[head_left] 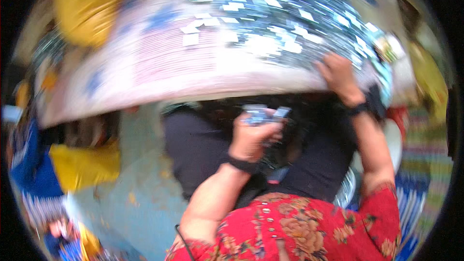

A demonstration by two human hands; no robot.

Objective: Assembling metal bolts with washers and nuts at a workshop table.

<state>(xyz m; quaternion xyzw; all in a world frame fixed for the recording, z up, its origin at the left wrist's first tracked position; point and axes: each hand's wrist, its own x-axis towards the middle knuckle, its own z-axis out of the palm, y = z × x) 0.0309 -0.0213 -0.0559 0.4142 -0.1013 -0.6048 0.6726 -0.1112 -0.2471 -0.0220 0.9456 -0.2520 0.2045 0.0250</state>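
Over my lap, near the table's front edge, my left hand is closed around a small stack of shiny, flat, bluish pieces that look like cut glass or mirror. To the right, my right hand is at the near edge of a wide heap of similar glittering pieces. Its fingers look curled together. Blur hides whether a piece is between them. The heap covers the middle and right of a pale table, with loose bright squares scattered at its left side.
A yellow bag stands at the table's far left. At the right end lie a pale blue cloth and a small round item. Yellow material sits low on the left, beside the bluish floor.
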